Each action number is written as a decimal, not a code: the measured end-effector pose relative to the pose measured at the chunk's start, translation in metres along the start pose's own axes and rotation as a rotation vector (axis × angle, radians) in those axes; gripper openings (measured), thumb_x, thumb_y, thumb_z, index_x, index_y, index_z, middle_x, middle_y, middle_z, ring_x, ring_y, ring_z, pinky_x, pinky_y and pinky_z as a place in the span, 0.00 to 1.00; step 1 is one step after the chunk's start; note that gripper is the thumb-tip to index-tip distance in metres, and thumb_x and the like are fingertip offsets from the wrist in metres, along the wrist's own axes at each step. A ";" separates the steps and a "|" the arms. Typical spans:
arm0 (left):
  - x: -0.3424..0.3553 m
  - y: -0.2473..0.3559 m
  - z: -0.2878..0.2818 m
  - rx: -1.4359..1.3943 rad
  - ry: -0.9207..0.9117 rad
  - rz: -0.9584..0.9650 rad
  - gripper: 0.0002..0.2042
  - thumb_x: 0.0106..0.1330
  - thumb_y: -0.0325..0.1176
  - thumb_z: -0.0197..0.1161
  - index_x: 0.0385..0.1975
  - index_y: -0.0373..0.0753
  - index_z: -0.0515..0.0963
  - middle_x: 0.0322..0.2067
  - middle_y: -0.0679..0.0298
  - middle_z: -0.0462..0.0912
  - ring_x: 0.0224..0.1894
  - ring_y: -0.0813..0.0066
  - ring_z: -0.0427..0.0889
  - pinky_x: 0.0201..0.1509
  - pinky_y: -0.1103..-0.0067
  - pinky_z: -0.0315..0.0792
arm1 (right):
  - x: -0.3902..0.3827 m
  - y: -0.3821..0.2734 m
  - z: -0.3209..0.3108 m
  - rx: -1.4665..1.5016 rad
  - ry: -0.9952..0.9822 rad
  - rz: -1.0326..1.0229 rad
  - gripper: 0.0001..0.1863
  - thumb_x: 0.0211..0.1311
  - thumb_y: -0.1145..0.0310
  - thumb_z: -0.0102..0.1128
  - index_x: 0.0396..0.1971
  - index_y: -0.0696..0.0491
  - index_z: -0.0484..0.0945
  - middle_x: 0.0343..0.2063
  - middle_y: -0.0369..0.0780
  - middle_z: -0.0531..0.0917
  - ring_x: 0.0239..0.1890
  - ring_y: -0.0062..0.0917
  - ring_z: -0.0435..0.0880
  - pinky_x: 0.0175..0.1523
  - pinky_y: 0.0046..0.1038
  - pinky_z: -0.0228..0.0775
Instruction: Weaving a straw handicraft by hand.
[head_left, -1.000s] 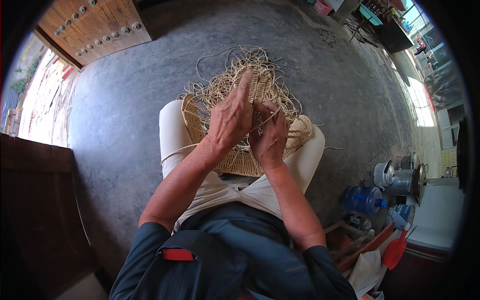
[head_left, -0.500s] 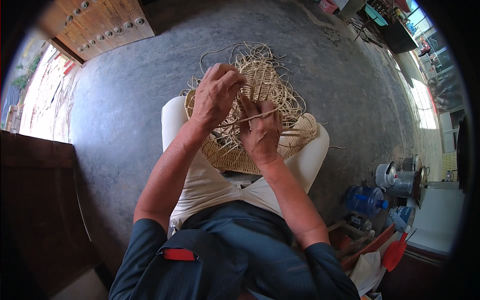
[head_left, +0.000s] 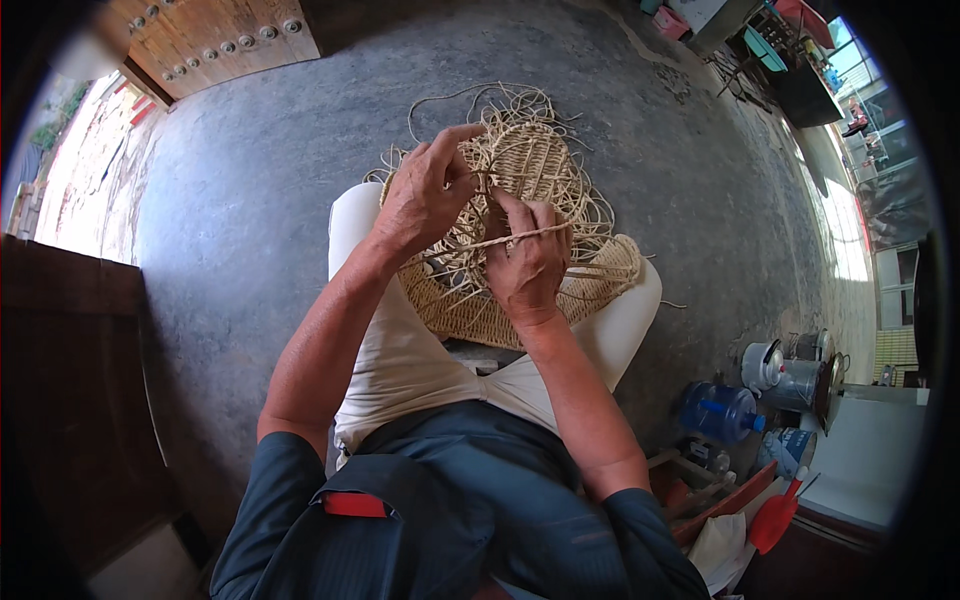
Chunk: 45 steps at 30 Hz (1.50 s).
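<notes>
A woven straw piece [head_left: 470, 318] with many loose cords lies across my lap and between my knees. Its far panel [head_left: 535, 160] shows tight rows of weave, and a tangle of strands surrounds it. My left hand [head_left: 425, 195] is over the left side of the tangle, with bent fingers and thumb around a thin straw cord near the middle. Close by on the right, my right hand [head_left: 528, 268] is closed, its thumb and index finger pointing toward the left fingertips. A thicker twisted cord [head_left: 505, 239] runs across the right fingers. The fingertips' exact grip is partly hidden.
Grey concrete floor [head_left: 260, 180] surrounds me. A studded wooden door [head_left: 225, 40] stands at the far left, a dark wooden panel [head_left: 75, 350] at the near left. To the right are a blue water jug [head_left: 720, 412], a kettle [head_left: 763, 366] and a red scoop-like item [head_left: 773, 520].
My left index finger has lifted and spread away from the thumb. The right hand has shifted slightly, the twisted cord still across its fingers. The whole view has tilted a little.
</notes>
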<state>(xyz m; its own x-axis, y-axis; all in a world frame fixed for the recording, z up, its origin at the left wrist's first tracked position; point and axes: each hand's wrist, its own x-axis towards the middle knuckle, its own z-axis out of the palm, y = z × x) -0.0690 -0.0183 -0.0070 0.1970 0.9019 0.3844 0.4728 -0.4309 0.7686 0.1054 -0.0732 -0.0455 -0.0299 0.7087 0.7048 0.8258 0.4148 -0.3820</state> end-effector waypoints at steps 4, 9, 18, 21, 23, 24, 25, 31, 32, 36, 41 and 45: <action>-0.014 0.003 -0.008 0.407 0.169 0.137 0.26 0.63 0.23 0.61 0.64 0.43 0.80 0.28 0.65 0.78 0.37 0.66 0.79 0.52 0.66 0.75 | 0.011 -0.004 0.005 -0.031 0.007 -0.101 0.16 0.63 0.70 0.73 0.50 0.39 0.89 0.35 0.31 0.78 0.39 0.28 0.80 0.46 0.37 0.67; -0.042 -0.029 -0.060 0.717 0.236 -0.069 0.23 0.61 0.27 0.60 0.58 0.47 0.81 0.26 0.63 0.78 0.37 0.60 0.80 0.52 0.62 0.74 | 0.017 -0.002 0.012 -0.097 -0.008 -0.097 0.13 0.63 0.70 0.74 0.45 0.39 0.89 0.34 0.30 0.77 0.37 0.28 0.79 0.46 0.36 0.66; -0.150 -0.159 -0.283 0.978 0.426 -0.641 0.12 0.72 0.39 0.68 0.52 0.49 0.84 0.29 0.60 0.87 0.35 0.59 0.88 0.44 0.59 0.77 | 0.012 0.003 0.012 -0.017 0.043 -0.063 0.13 0.58 0.69 0.79 0.41 0.37 0.87 0.33 0.28 0.79 0.37 0.26 0.81 0.46 0.33 0.66; -0.192 -0.202 -0.372 1.050 0.578 -0.570 0.17 0.77 0.47 0.66 0.55 0.44 0.84 0.33 0.59 0.90 0.38 0.58 0.89 0.48 0.60 0.78 | 0.017 0.002 0.009 0.092 0.080 -0.041 0.10 0.62 0.68 0.77 0.41 0.40 0.87 0.33 0.29 0.80 0.36 0.27 0.83 0.46 0.33 0.69; -0.184 -0.204 -0.370 1.144 0.605 -0.556 0.21 0.79 0.51 0.65 0.56 0.39 0.85 0.36 0.55 0.91 0.38 0.55 0.90 0.53 0.60 0.78 | 0.019 0.004 0.006 0.135 0.108 -0.022 0.08 0.64 0.68 0.76 0.41 0.42 0.87 0.33 0.30 0.81 0.36 0.29 0.84 0.46 0.34 0.71; -0.155 -0.178 -0.333 0.963 0.511 -0.700 0.20 0.80 0.50 0.63 0.56 0.39 0.85 0.36 0.54 0.91 0.37 0.56 0.90 0.52 0.62 0.79 | 0.017 0.010 0.003 0.122 0.107 0.027 0.08 0.63 0.67 0.77 0.40 0.43 0.87 0.33 0.31 0.82 0.37 0.30 0.85 0.46 0.35 0.72; -0.133 -0.137 -0.296 0.793 0.426 -0.841 0.20 0.81 0.50 0.62 0.56 0.39 0.85 0.37 0.53 0.91 0.36 0.57 0.89 0.51 0.63 0.80 | 0.017 0.012 0.001 0.129 0.108 0.072 0.08 0.63 0.67 0.77 0.40 0.45 0.86 0.34 0.32 0.82 0.39 0.31 0.86 0.47 0.36 0.74; -0.093 0.034 -0.054 0.317 0.006 -0.059 0.07 0.75 0.29 0.67 0.49 0.40 0.86 0.38 0.56 0.87 0.38 0.56 0.89 0.43 0.67 0.81 | 0.030 0.009 -0.009 0.220 0.030 0.194 0.07 0.64 0.72 0.74 0.39 0.46 0.84 0.35 0.37 0.83 0.31 0.35 0.87 0.36 0.37 0.79; -0.090 0.038 -0.026 0.294 0.023 0.016 0.08 0.75 0.29 0.67 0.50 0.40 0.85 0.39 0.56 0.87 0.39 0.55 0.88 0.43 0.66 0.80 | 0.030 0.009 -0.009 0.207 0.016 0.200 0.08 0.64 0.72 0.74 0.39 0.47 0.84 0.35 0.37 0.83 0.31 0.35 0.87 0.36 0.37 0.79; -0.057 0.038 0.023 0.180 0.211 -0.001 0.09 0.74 0.27 0.67 0.50 0.40 0.84 0.40 0.56 0.85 0.41 0.54 0.86 0.45 0.64 0.79 | 0.032 0.011 -0.010 0.097 0.002 0.174 0.09 0.62 0.70 0.76 0.38 0.47 0.83 0.34 0.36 0.83 0.32 0.35 0.88 0.36 0.37 0.80; -0.026 0.030 0.002 0.269 0.288 0.037 0.07 0.74 0.30 0.66 0.48 0.40 0.84 0.41 0.57 0.87 0.46 0.54 0.84 0.56 0.63 0.75 | 0.035 0.011 -0.007 0.037 -0.028 0.156 0.10 0.61 0.67 0.78 0.35 0.46 0.81 0.34 0.35 0.84 0.32 0.36 0.88 0.36 0.37 0.80; -0.019 0.030 -0.012 0.351 0.189 0.001 0.09 0.76 0.33 0.66 0.49 0.39 0.87 0.44 0.57 0.91 0.50 0.60 0.87 0.57 0.66 0.78 | 0.033 0.006 -0.002 0.037 -0.038 0.145 0.09 0.64 0.66 0.75 0.33 0.47 0.80 0.31 0.36 0.83 0.32 0.36 0.88 0.37 0.39 0.80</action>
<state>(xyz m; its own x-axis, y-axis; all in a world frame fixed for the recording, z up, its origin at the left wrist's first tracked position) -0.0690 -0.0490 0.0149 0.0516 0.8661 0.4971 0.7440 -0.3654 0.5593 0.1104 -0.0481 -0.0231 0.0667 0.7836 0.6176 0.8019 0.3263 -0.5006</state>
